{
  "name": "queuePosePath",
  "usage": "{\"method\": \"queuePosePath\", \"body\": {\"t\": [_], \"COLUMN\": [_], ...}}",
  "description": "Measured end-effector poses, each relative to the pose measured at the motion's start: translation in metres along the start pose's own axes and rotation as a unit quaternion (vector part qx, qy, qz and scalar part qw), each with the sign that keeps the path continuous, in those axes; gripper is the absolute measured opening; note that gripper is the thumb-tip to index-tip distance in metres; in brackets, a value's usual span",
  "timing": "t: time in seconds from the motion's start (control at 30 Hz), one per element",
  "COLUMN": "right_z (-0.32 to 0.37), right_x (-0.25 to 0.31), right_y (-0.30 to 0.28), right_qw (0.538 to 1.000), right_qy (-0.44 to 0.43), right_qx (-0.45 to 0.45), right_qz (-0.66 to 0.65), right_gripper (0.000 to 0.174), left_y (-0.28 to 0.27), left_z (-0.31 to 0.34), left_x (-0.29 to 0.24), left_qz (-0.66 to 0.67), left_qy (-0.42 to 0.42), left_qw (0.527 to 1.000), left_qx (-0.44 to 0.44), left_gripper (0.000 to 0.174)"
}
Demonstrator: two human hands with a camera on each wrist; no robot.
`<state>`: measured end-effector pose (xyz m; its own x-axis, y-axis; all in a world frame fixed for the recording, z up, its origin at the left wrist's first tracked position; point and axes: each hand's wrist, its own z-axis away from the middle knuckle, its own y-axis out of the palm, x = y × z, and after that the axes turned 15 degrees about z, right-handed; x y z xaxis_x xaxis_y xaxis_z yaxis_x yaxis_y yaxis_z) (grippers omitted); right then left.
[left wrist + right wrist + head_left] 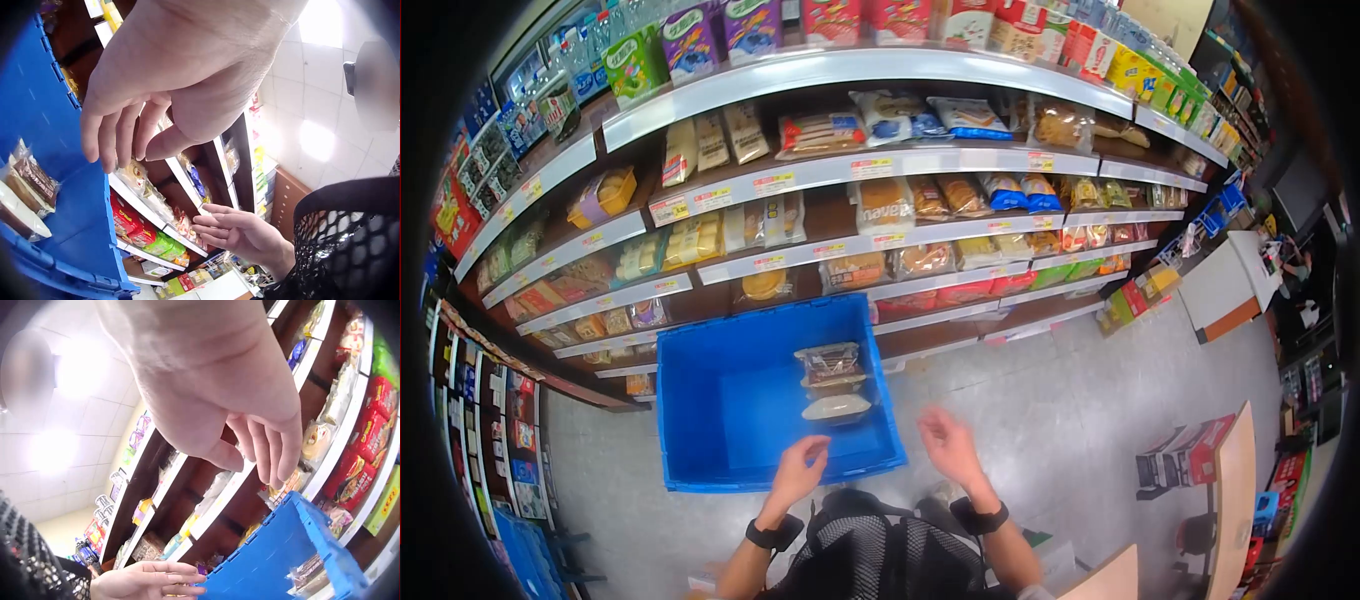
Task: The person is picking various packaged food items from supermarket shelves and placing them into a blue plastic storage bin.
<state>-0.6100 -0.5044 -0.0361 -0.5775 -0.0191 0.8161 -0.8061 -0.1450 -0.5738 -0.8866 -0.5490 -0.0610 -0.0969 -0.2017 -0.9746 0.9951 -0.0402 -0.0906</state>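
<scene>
My left hand [801, 470] hovers near the front rim of a blue plastic crate [730, 480], fingers loosely bent and nothing in them. To the right of the crate, my right hand [950, 447] is held in the air, also holding nothing, with its fingers relaxed. Inside the crate, along its right side, lie a few packaged breads: clear-wrapped brown packs [832, 365] and a pale, rounded pack [836, 407] in front of them. The left wrist view shows the same brown pack [34, 181] on the crate floor.
Behind the crate stands a curved store shelf [800, 180] lined with bagged breads [885, 205], and drink cartons [830, 20] fill its top. Grey floor [1040, 400] stretches to the right, toward a wooden table edge [1235, 500] and a white counter [1225, 285].
</scene>
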Motion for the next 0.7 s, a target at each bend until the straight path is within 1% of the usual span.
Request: {"method": "queuePosePath", "body": {"t": [0.07,0.13,0.2,0.23,0.3,0.33,0.37,0.4,0.43,0.47,0.5,0.57,0.7], "right_z": [0.015,0.029,0.043,0.049,0.065,0.073,0.08,0.083,0.088,0.092,0.095,0.097,0.082], "right_x": [-0.015,-0.046,-0.085,-0.102,-0.131,-0.146,-0.159,-0.17,-0.177,-0.183,-0.189,-0.209,-0.232], "right_y": [-0.044,-0.086,-0.123,-0.139,-0.168,-0.181,-0.193,-0.204,-0.213,-0.223,-0.233,-0.242,-0.254], "right_qw": [1.0,1.0,1.0,1.0,0.998,0.998,0.998,0.994,0.994,0.991,0.987,0.985,0.977], "right_qy": [-0.01,-0.018,0.003,-0.001,0.025,0.027,0.061,0.094,0.094,0.112,0.13,0.136,0.144], "right_qx": [0.0,0.004,-0.012,-0.012,-0.043,-0.038,-0.035,-0.037,-0.04,-0.044,-0.048,-0.057,-0.067], "right_qz": [0.001,0.004,0.02,0.018,0.03,0.031,0.0,-0.032,-0.033,-0.055,-0.077,-0.089,-0.141], "right_gripper": [0.032,0.031,0.029,0.029,0.028,0.028,0.027,0.026,0.026,0.026,0.026,0.025,0.024], "left_y": [0.038,0.085,0.13,0.151,0.194,0.214,0.233,0.25,0.267,0.282,0.296,0.317,0.349], "left_z": [0.005,0.011,0.009,0.007,0.005,0.006,0.005,0.001,0.001,0.0,-0.003,-0.009,-0.033], "left_x": [-0.001,0.005,0.007,0.005,0.003,0.0,-0.007,-0.015,-0.021,-0.029,-0.038,-0.051,-0.07], "left_qz": [-0.006,0.043,0.043,0.048,0.048,0.049,0.02,-0.011,0.004,0.002,-0.013,-0.044,-0.072], "left_qy": [-0.003,-0.008,-0.006,-0.002,0.007,0.004,0.0,0.002,-0.013,-0.012,-0.011,-0.005,0.019], "left_qw": [1.0,0.999,0.999,0.999,0.999,0.999,0.999,0.998,0.997,0.997,0.995,0.991,0.986], "left_qx": [-0.013,-0.015,-0.014,-0.005,0.012,0.01,0.034,0.061,0.071,0.072,0.094,0.127,0.15], "left_gripper": [0.026,0.025,0.027,0.028,0.031,0.031,0.028,0.026,0.026,0.026,0.026,0.03,0.03]}}
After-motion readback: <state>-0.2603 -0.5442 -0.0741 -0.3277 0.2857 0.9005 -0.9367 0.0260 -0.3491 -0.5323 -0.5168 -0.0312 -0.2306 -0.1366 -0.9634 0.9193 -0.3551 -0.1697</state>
